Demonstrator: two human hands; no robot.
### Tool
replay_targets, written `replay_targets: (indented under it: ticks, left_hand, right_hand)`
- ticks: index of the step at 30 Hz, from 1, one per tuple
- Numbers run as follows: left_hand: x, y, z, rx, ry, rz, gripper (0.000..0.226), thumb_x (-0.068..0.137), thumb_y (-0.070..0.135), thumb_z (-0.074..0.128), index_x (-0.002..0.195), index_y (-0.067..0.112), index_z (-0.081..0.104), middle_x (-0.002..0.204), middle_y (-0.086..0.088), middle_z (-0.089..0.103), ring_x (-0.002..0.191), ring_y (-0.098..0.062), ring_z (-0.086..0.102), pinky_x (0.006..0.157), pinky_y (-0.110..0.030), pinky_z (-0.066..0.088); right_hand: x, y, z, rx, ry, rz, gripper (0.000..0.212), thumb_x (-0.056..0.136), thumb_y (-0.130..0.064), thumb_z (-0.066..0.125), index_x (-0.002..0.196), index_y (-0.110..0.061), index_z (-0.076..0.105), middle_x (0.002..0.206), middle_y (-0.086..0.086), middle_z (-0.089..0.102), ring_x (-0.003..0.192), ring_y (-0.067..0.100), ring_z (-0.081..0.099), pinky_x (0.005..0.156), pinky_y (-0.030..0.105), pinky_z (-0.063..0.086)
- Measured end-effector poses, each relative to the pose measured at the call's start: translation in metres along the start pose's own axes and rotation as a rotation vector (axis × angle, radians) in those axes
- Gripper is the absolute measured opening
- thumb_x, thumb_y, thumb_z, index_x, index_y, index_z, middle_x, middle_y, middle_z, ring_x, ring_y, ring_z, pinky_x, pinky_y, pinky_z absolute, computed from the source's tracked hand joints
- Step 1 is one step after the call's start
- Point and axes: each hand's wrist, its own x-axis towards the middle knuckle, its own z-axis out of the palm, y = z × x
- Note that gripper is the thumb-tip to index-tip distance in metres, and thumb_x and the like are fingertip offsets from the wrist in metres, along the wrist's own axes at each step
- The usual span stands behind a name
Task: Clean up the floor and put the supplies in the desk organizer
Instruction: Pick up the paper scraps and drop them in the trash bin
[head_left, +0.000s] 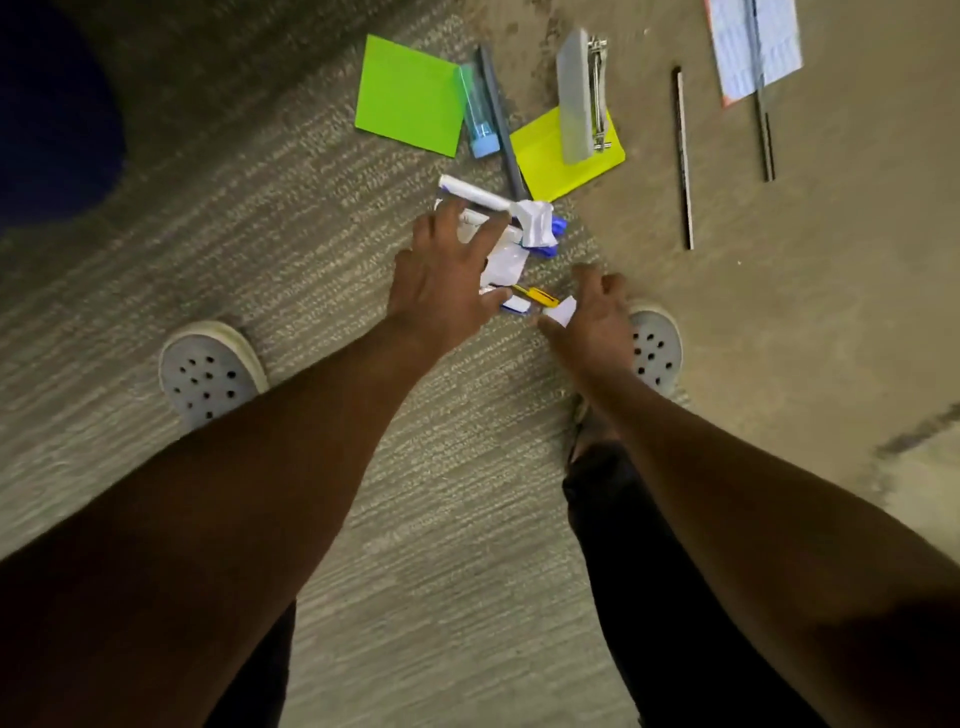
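The left hand (447, 280) reaches down with its fingers spread wide over a little heap of white paper scraps (501, 260) on the carpet (260, 234). Its fingertips touch the heap, but I cannot tell if it grips anything. The right hand (592, 317) is just right of the heap and pinches one small white paper bit (561, 312) between thumb and fingers. A small yellow thing (540, 296) lies at the near edge of the heap, between the two hands. Blue bits (556, 231) poke out on the heap's far right side. A white marker (472, 192) lies across the far edge of the heap. Past the heap there are two sticky note pads, one green (408, 96) and one yellow (550, 161). Between the pads lie a clear tube with a blue cap (475, 111) and a grey pen (501, 122). A grey stapler (576, 96) rests on the yellow pad. Far to the right of the heap lie two thin dark sticks (684, 161) and a sheet of lined paper (753, 47). One grey shoe (208, 371) with holes stands left of the heap, near the person, and another (655, 345) shows behind the right hand.
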Motion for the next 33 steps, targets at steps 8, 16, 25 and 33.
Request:
replay_targets:
  ticks: [8,16,25,33]
  left_hand:
    - [0.016,0.009,0.005,0.019,-0.039,0.019,0.028,0.087,0.025,0.066,0.111,0.011,0.061,0.128,-0.014,0.043,0.113,-0.034,0.044,0.083,-0.047,0.052]
    - [0.014,0.003,-0.008,-0.318,0.139,-0.105,0.004,0.082,0.006,0.065,0.084,0.003,0.065,0.097,-0.015,0.063,0.088,-0.031,0.059,0.076,-0.037,0.046]
    - [0.001,-0.017,-0.019,-0.417,0.199,-0.204,0.007,0.079,0.009,0.069,0.077,0.006,0.063,0.088,-0.011,0.062,0.074,-0.016,0.052,0.064,-0.020,0.029]
    - [-0.011,-0.038,-0.029,-0.462,0.284,-0.268,0.005,0.079,0.009,0.070,0.079,0.006,0.066,0.088,-0.011,0.064,0.074,-0.011,0.050,0.065,-0.017,0.031]
  right_hand:
    - [0.007,0.009,0.009,-0.134,-0.051,-0.120,0.022,0.087,0.000,0.054,0.107,-0.007,0.057,0.119,0.017,0.044,0.096,0.032,0.053,0.070,0.028,0.032]
    - [0.016,-0.008,-0.025,0.066,0.048,-0.244,0.026,0.093,-0.019,0.056,0.115,-0.006,0.049,0.113,0.018,0.057,0.096,0.035,0.058,0.071,0.032,0.036]
    - [0.050,-0.061,-0.033,-0.073,-0.025,-0.241,0.072,0.096,-0.017,0.051,0.153,-0.030,0.008,0.126,0.016,0.052,0.104,0.033,0.057,0.081,0.040,0.046]
    - [0.076,-0.081,-0.041,-0.217,-0.058,-0.296,0.030,0.096,-0.016,0.051,0.123,-0.006,0.044,0.120,0.020,0.055,0.108,0.039,0.057,0.083,0.041,0.046]
